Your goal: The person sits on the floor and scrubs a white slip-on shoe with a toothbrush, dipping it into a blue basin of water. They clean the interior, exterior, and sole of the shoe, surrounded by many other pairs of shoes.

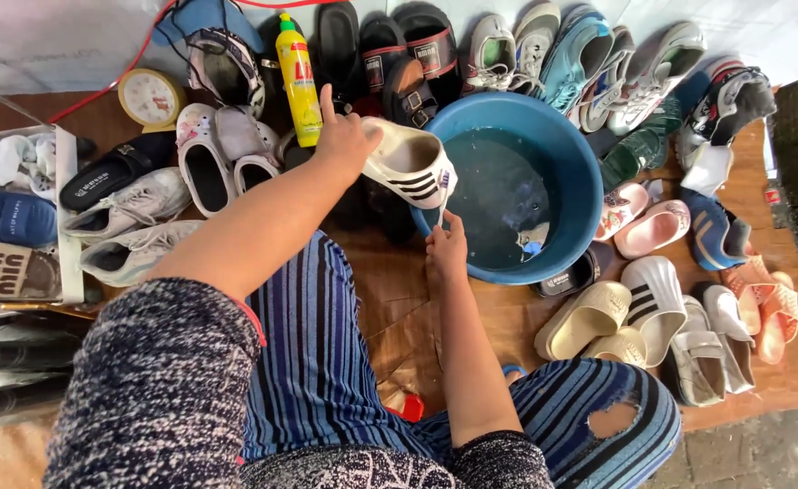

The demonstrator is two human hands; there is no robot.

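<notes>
1. The right hand (445, 251) sits at the near left rim of the blue basin (573, 172), closed around a thin brush handle whose head touches the slide.
2. The left hand (343, 139) grips the heel of a white slide (411, 164) with black stripes, index finger raised; the slide is held tilted over the basin's left rim.
3. The basin holds dark water.
4. A yellow bottle (298, 80) stands left of the basin, beyond the left hand.
5. Sneakers (589, 63) line the wall behind the basin.

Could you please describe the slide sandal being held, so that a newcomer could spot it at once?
Find the big blue basin of water. At its left rim, the left hand holds a white slide sandal. Unlike its neighbours, it is off the floor and has black stripes.
</notes>
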